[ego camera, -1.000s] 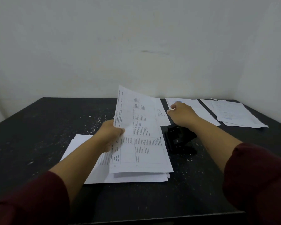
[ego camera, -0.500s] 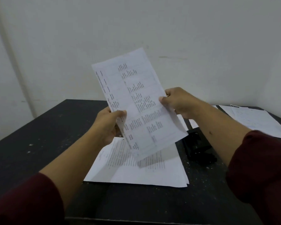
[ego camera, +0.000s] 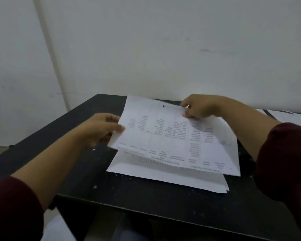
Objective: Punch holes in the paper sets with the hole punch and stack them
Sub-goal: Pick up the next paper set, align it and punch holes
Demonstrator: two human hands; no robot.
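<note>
I hold a printed paper set [ego camera: 172, 136] almost flat, just above a stack of white sheets [ego camera: 163, 174] on the black table [ego camera: 146, 197]. A punched hole shows as a dark dot near the set's far edge. My left hand [ego camera: 101, 129] pinches the left edge of the set. At its far right corner my right hand [ego camera: 200, 106] grips it. The hole punch is hidden behind the held set and my right forearm.
More white papers [ego camera: 288, 115] lie at the table's far right. White walls stand close behind the table and to the left. The table's near edge runs across the lower part of the view, with small paper flecks scattered on the top.
The paper set was held upright in the air; now it has come down and turned nearly flat over the stack. Both hands lowered with it. The view has shifted left.
</note>
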